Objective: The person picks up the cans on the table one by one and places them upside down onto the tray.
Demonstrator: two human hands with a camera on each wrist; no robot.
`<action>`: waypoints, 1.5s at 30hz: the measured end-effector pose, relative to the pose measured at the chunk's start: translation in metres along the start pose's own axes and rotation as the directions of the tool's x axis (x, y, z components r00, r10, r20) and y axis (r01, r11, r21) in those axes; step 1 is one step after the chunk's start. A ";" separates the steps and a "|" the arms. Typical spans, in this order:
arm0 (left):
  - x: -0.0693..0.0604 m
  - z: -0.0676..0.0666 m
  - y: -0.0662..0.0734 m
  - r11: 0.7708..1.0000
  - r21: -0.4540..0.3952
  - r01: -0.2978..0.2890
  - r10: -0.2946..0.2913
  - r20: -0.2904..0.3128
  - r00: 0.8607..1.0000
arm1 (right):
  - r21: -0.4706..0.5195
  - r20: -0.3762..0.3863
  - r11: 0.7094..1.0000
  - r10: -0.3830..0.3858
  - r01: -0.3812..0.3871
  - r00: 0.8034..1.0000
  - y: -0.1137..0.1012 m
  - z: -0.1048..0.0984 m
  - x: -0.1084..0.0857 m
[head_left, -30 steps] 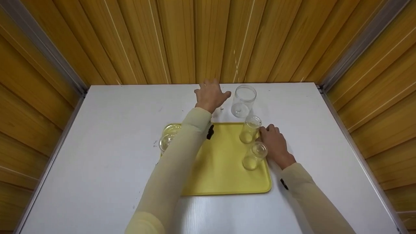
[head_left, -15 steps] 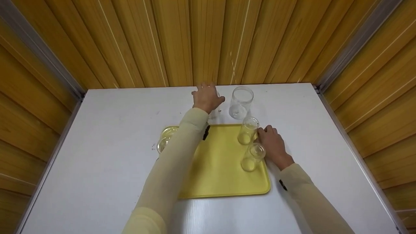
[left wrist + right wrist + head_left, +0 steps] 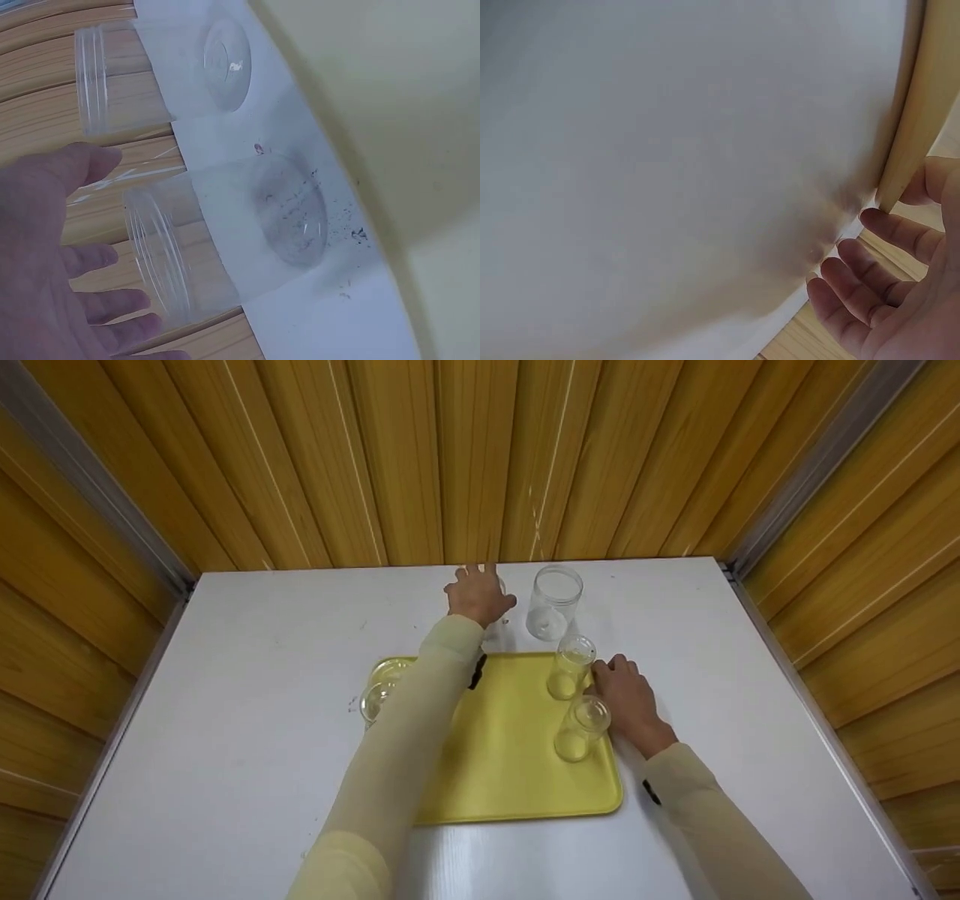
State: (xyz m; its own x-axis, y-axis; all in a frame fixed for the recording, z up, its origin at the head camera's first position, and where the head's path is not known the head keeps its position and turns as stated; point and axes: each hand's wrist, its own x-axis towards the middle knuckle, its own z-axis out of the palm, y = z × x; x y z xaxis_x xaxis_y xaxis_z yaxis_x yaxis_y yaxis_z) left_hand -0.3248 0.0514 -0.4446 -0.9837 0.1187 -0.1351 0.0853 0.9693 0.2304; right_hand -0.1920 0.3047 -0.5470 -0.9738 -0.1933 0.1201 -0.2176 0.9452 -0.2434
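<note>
Tray on table, two containers on its right side, two jars behind it

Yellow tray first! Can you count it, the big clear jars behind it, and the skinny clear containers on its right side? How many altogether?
Yellow tray: 1
Big clear jars: 2
Skinny clear containers: 2
Total: 5

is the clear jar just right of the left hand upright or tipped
Upright: in the head view, the clear jar stands base-down on the table, rim on top.
</note>
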 end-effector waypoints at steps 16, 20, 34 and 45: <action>0.001 -0.001 -0.004 0.999 -0.034 -0.010 0.008 -0.051 0.999 | 0.015 -0.007 1.000 -0.002 0.002 1.000 -0.001 -0.001 0.003; 0.001 -0.002 -0.005 0.999 -0.019 -0.028 0.027 -0.072 0.997 | 0.000 -0.007 1.000 -0.006 0.006 1.000 -0.003 -0.003 0.001; 0.002 -0.006 -0.012 1.000 -0.018 0.003 -0.004 -0.036 0.999 | 0.028 -0.063 0.999 -0.034 0.036 0.997 -0.009 -0.002 0.001; 0.000 -0.012 -0.016 0.999 -0.030 0.017 -0.017 -0.019 1.000 | 0.033 -0.072 0.999 -0.041 0.043 0.997 -0.009 -0.003 0.001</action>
State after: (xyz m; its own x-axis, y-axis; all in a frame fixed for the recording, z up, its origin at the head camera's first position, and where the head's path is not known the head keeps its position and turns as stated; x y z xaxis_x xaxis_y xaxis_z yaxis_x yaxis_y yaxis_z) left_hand -0.3279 0.0329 -0.4365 -0.9878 0.0979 -0.1210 0.0641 0.9643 0.2568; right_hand -0.1911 0.2962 -0.5418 -0.9569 -0.2122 0.1984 -0.2615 0.9267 -0.2700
